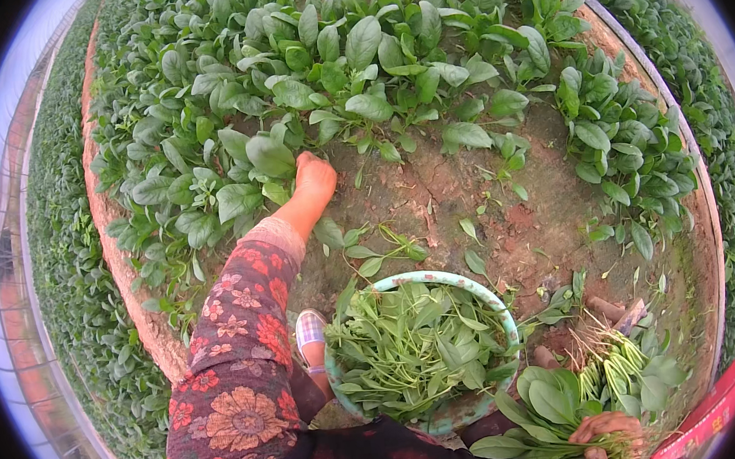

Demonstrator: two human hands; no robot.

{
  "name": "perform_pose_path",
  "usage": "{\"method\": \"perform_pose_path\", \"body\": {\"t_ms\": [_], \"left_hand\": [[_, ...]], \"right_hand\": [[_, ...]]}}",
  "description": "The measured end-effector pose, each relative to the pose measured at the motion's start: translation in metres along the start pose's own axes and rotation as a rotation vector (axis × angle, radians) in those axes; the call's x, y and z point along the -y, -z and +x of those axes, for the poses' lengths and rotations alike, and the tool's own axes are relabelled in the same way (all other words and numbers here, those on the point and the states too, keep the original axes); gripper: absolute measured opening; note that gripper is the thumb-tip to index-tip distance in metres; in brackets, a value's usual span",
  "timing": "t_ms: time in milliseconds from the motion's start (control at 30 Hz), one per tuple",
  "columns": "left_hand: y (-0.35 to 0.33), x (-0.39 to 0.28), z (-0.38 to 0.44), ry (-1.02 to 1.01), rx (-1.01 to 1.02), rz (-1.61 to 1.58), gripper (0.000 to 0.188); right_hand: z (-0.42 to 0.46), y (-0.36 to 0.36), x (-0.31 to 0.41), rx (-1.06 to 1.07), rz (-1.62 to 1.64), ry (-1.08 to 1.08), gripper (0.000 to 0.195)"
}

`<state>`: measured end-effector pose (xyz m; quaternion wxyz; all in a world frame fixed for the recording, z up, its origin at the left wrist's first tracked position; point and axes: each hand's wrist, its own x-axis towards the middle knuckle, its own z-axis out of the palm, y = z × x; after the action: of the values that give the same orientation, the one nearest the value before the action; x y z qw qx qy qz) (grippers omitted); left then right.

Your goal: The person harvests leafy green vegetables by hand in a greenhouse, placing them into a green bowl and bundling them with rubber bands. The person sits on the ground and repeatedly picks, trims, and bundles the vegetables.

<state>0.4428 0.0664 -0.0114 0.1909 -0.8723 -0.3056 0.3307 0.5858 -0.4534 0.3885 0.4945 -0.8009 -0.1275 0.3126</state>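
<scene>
Leafy green plants that look like spinach grow thickly in the soil bed before me. At the near edge of the bed my left hand is closed at the base of a spinach plant, whose broad leaf is blurred; my fingertips are partly hidden among the leaves. At the lower right my right hand grips a bunch of picked spinach by its stem and root end, leaves pointing left. Just beyond that hand lies a pile of spinach with pale stems and thin roots showing.
A pale green round basin full of loose greens stands close before me. Beside it is my checked shoe. Bare soil with scattered leaves lies beyond. A red printed box sits lower right; a narrow border curves along the right.
</scene>
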Motion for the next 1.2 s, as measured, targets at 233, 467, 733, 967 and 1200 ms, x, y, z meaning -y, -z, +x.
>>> {"method": "perform_pose_path", "body": {"t_ms": [233, 467, 733, 967, 1200], "left_hand": [[0.001, 0.004, 0.005, -0.087, 0.062, 0.009, 0.021], [0.01, 0.024, -0.02, -0.114, -0.031, -0.119, 0.024], [0.016, 0.007, -0.02, 0.072, 0.249, -0.017, 0.034], [0.033, 0.015, -0.026, -0.031, 0.418, -0.044, 0.039], [0.015, 0.019, -0.02, 0.147, 0.373, -0.243, 0.034]], "right_hand": [[0.001, -0.009, 0.002, 0.011, 0.172, -0.027, 0.033], [-0.003, -0.014, 0.001, 0.051, 0.154, 0.008, 0.032], [-0.003, -0.014, 0.001, 0.091, 0.12, 0.014, 0.032], [0.0, -0.013, 0.002, 0.114, 0.159, -0.034, 0.032], [0.0, -0.012, 0.001, 0.12, 0.144, -0.048, 0.032]]}}
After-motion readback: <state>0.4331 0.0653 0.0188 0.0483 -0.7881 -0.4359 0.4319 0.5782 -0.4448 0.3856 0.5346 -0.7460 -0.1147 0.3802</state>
